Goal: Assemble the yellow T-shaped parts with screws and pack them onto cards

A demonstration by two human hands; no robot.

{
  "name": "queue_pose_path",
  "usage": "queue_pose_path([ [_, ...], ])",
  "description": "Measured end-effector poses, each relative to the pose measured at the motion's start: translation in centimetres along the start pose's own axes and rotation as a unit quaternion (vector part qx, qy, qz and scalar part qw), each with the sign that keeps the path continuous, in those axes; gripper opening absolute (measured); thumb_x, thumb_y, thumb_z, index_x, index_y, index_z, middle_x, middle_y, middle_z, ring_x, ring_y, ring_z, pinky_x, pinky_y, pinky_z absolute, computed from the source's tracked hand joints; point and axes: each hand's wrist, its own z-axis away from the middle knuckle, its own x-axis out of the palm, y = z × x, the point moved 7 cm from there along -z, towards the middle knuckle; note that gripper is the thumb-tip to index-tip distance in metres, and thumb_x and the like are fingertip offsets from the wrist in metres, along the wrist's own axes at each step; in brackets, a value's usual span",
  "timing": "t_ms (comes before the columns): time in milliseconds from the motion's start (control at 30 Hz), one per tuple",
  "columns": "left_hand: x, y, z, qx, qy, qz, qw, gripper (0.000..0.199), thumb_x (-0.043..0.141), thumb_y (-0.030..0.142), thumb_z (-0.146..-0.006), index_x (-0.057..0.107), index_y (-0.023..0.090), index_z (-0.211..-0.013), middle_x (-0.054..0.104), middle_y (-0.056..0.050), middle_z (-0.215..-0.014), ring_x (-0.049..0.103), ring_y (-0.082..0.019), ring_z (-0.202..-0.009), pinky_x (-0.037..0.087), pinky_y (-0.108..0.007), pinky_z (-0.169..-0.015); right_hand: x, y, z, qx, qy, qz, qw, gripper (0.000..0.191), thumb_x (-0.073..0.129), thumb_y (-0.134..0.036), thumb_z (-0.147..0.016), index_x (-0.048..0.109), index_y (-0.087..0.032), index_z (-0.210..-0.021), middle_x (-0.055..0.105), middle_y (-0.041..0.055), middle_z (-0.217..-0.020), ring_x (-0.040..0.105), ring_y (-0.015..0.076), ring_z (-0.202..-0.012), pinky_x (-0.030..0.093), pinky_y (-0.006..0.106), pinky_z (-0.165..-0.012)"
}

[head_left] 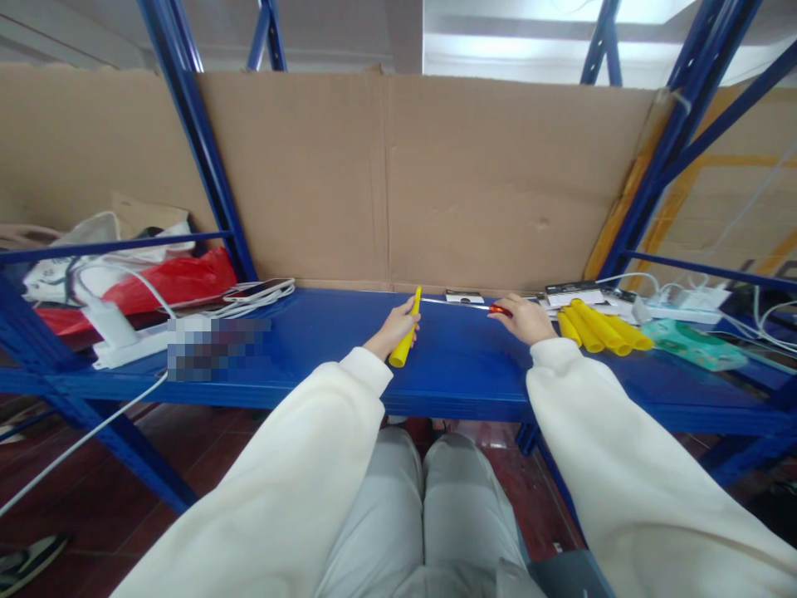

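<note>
My left hand (396, 327) is closed around a yellow tapered tube (402, 352), held tilted with its narrow end up and its wide end toward me. In my right hand (526, 320) is a screwdriver with a red handle (500, 311). Its thin metal shaft points left toward the tube; whether the tip touches the tube I cannot tell. Just right of my right hand, several more yellow tapered tubes (598, 328) lie in a pile on the blue shelf (336, 345).
Behind the shelf stands a cardboard sheet (299, 183) between blue posts. A white power strip (134, 345), cables and a red bag (180, 278) are at left. To the right lie a green packet (697, 345), a black box (574, 292) and white chargers. A small card (464, 296) lies behind the screwdriver.
</note>
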Motion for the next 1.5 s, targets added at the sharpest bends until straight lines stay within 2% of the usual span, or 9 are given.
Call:
queue_pose_path([
  [133,-0.1,-0.09,-0.1,0.003,0.001,0.003,1.0,0.064,0.046,0.014,-0.097,0.031,0.024,-0.159,0.048,0.005,-0.065,0.046,-0.008,-0.043,0.038,-0.018,-0.043,0.17,-0.26,0.0,-0.009,-0.021,-0.014,1.0,0.026,0.054,-0.043,-0.096,0.068,-0.023,-0.105,0.075,0.0106,-0.103,0.069,0.0258,-0.091,0.045,0.031,-0.067],
  [300,-0.13,-0.1,-0.07,0.0,0.001,0.001,1.0,0.064,0.046,0.013,-0.097,0.031,0.024,-0.159,0.049,0.005,-0.064,0.046,-0.008,-0.042,0.039,-0.019,-0.044,0.33,-0.02,0.0,0.022,-0.03,0.007,0.999,0.017,0.061,-0.037,-0.091,0.061,-0.024,-0.102,0.074,0.0075,-0.085,0.069,0.0258,-0.077,0.038,0.03,-0.058],
  [467,-0.07,0.08,0.17,-0.001,-0.001,-0.001,1.0,0.065,0.045,0.011,-0.097,0.03,0.024,-0.159,0.048,0.005,-0.063,0.045,-0.008,-0.042,0.037,-0.017,-0.041,0.05,-0.43,-0.04,-0.004,-0.015,0.002,1.0,0.017,0.058,-0.039,-0.093,0.062,-0.023,-0.093,0.073,0.0097,-0.088,0.068,0.0255,-0.081,0.039,0.03,-0.06],
  [667,-0.18,0.01,0.07,0.001,0.002,0.003,1.0,0.065,0.044,0.01,-0.096,0.032,0.023,-0.158,0.047,0.005,-0.065,0.046,-0.008,-0.042,0.038,-0.018,-0.042,-0.18,-0.75,0.05,-0.018,-0.013,-0.025,0.999,0.026,0.054,-0.043,-0.096,0.068,-0.022,-0.097,0.076,0.0114,-0.099,0.07,0.0257,-0.091,0.044,0.031,-0.066],
  [867,-0.25,-0.03,0.01,0.001,0.01,0.003,1.0,0.065,0.045,0.01,-0.095,0.032,0.022,-0.158,0.047,0.005,-0.065,0.045,-0.008,-0.042,0.037,-0.019,-0.042,0.2,-0.45,0.01,0.016,-0.038,-0.019,0.999,0.014,0.06,-0.036,-0.09,0.063,-0.024,-0.098,0.075,0.0057,-0.086,0.069,0.0242,-0.077,0.039,0.029,-0.059],
  [967,-0.2,0.0,0.01,0.002,0.007,0.0,1.0,0.065,0.045,0.011,-0.095,0.032,0.023,-0.158,0.047,0.006,-0.064,0.045,-0.008,-0.042,0.037,-0.019,-0.043,0.06,-0.66,0.04,0.0,-0.029,-0.011,1.0,0.009,0.056,-0.031,-0.09,0.062,-0.025,-0.092,0.074,0.0055,-0.084,0.068,0.0229,-0.075,0.036,0.028,-0.057],
  [1067,-0.28,-0.06,-0.05,0.003,0.01,-0.002,1.0,0.064,0.046,0.011,-0.095,0.035,0.022,-0.157,0.047,0.005,-0.064,0.045,-0.008,-0.042,0.038,-0.019,-0.044,-0.13,-0.86,0.12,-0.017,-0.022,-0.016,0.999,0.015,0.054,-0.034,-0.091,0.064,-0.024,-0.088,0.074,0.0064,-0.083,0.067,0.023,-0.076,0.037,0.029,-0.057],
  [1333,-0.3,0.0,0.13,-0.002,0.013,0.001,1.0,0.063,0.045,0.01,-0.096,0.035,0.022,-0.157,0.047,0.005,-0.066,0.045,-0.008,-0.042,0.037,-0.018,-0.042,0.25,-0.79,0.11,-0.008,-0.052,-0.066,0.996,0.024,0.053,-0.039,-0.095,0.07,-0.024,-0.099,0.078,0.0088,-0.102,0.071,0.0246,-0.09,0.047,0.031,-0.068],
  [1500,-0.32,-0.12,-0.04,-0.003,0.015,-0.003,1.0,0.063,0.048,0.014,-0.097,0.033,0.023,-0.158,0.048,0.005,-0.066,0.045,-0.007,-0.042,0.038,-0.018,-0.043,0.61,-0.37,0.15,0.034,-0.067,-0.047,0.996,0.015,0.061,-0.033,-0.088,0.063,-0.024,-0.1,0.075,0.0057,-0.083,0.069,0.0237,-0.074,0.04,0.029,-0.059],
])
